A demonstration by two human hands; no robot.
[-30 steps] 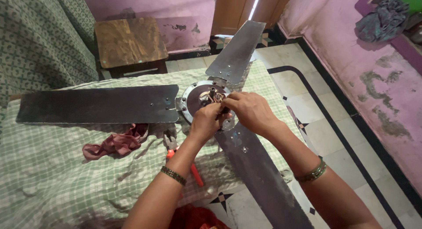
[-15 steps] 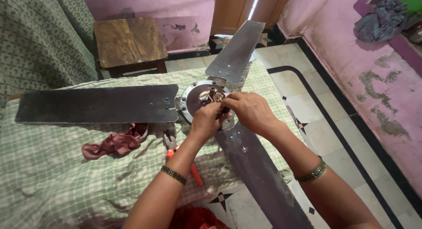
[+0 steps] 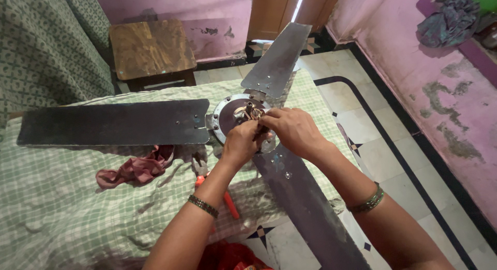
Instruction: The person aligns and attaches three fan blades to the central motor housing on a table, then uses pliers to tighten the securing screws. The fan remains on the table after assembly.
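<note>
We see the left hand (image 3: 239,141) and right hand (image 3: 291,129) both pinched closed on wiring at the ceiling fan hub (image 3: 233,114), red-handled pliers (image 3: 207,179) lying just below it.

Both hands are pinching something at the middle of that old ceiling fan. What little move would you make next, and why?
Probably keep the left hand steady and work the wires free with the right hand, because both sets of fingertips meet at the fan hub. Whether anything is loose there is hidden.
</note>
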